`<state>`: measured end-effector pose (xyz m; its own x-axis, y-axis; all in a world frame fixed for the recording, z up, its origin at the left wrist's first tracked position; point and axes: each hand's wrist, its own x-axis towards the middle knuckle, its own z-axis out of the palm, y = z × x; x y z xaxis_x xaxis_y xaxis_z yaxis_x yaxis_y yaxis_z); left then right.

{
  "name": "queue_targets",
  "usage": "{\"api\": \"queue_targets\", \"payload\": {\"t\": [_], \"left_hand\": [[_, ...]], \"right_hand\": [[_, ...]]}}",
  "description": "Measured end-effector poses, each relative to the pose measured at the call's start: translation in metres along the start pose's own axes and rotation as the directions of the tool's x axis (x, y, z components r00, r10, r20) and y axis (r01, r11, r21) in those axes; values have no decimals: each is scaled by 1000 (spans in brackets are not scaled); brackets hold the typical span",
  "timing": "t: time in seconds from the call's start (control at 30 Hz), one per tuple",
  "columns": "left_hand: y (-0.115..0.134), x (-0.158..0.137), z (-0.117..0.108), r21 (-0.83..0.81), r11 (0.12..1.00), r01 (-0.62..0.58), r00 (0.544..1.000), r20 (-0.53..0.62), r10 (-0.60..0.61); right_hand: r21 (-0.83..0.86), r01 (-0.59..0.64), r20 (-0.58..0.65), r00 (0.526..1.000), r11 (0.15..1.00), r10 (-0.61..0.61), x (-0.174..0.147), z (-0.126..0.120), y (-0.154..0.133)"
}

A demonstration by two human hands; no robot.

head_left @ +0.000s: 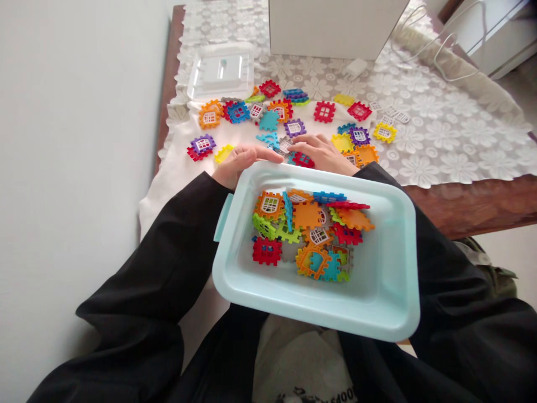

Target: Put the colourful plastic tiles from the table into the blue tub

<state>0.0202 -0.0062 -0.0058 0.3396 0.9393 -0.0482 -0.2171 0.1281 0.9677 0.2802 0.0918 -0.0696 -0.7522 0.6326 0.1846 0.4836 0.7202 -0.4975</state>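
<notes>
A light blue plastic bin (394, 268) stands in front of my body, tilted toward me, with several colourful plastic building tiles inside, among them a red window tile (267, 252) and an orange tile (307, 215). Just past its far left rim is my left hand (241, 162), fingers stretched out toward the right, holding nothing that I can see. My right hand (325, 154) reaches over the far rim, fingers spread low over the table. Its fingertips touch a grey tile (286, 145), and a red tile (302, 160) lies beneath the fingers. The bin hides part of both hands.
More tiles lie scattered on the lace-covered table (436, 151), including a purple one (295, 128) and a yellow one (385, 132). A clear plastic lid (222, 73) rests at the back left. Behind stands a white box (335, 28); a white cable (444, 61) runs at the right.
</notes>
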Motion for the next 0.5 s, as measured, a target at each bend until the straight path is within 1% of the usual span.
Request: {"api": "queue_targets", "payload": {"t": [0.07, 0.1, 0.17, 0.23, 0.3, 0.33, 0.37, 0.4, 0.43, 0.47, 0.5], "left_hand": [[1, -1, -3, -27, 999, 25, 997, 72, -23], [2, -2, -3, -23, 999, 33, 997, 72, -31], [2, -3, -3, -1, 999, 40, 999, 7, -40], [2, -3, -2, -6, 999, 46, 997, -57, -47], [0, -1, -1, -22, 999, 46, 995, -93, -48], [0, -1, -1, -25, 999, 43, 993, -106, -45], [-1, 0, -1, -27, 999, 37, 992, -118, -40], [-1, 1, -2, -31, 999, 30, 991, -127, -33], [-1, 2, -2, -36, 999, 23, 991, -130, -28], [-1, 2, -3, -45, 999, 18, 991, -131, -24], [-1, 3, -3, -50, 999, 17, 991, -130, -23]], "right_hand": [[1, -4, 17, 1000, 1000, 4, 0, -1, -1], [16, 7, 19, 1000, 1000, -7, 0, -2, -2], [59, 29, 3, 1000, 998, -29, 1, -4, -5], [108, 18, -44, 999, 994, -14, 2, -7, -8], [198, -28, -131, 990, 980, 55, 3, -10, -10], [275, -50, -185, 977, 960, 103, 3, -12, -12], [375, -57, -240, 958, 925, 157, 4, -13, -13], [494, -45, -296, 930, 868, 216, 5, -15, -14], [617, -8, -345, 896, 787, 280, 6, -18, -15], [725, 48, -379, 861, 687, 339, 7, -21, -16], [806, 110, -391, 836, 582, 384, 7, -24, -18]]}}
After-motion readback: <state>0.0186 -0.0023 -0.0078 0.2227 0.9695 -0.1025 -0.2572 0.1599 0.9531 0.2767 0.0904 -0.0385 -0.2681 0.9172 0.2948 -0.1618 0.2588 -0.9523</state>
